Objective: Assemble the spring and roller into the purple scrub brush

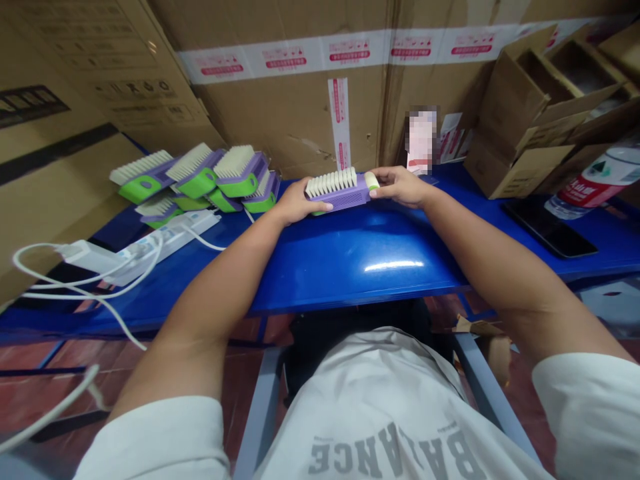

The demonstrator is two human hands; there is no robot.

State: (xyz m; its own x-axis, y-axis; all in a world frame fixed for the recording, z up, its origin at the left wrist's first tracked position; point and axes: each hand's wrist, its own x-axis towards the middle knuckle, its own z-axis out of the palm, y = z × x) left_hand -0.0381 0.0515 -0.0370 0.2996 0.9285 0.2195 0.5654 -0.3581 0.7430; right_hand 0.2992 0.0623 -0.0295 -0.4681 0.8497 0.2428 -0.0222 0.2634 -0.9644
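Above the blue table, a purple device with rows of white bristles (340, 193) is held sideways, bristles facing away from me. My left hand (297, 202) grips its left end, the thumb along the near side. At the other end, my right hand (400, 187) pinches a small cream and green end piece (371, 183), which touches the purple body or sits very close to it. Several similar purple and green brushes (235, 163) are stacked at the left, bristles up.
A white power strip (165, 243) with cables lies on the blue table (350, 260) at left. Large cardboard boxes (290, 100) form a wall behind. At right are small open cartons (520, 127), a black phone (550, 227) and a bottle (593, 180).
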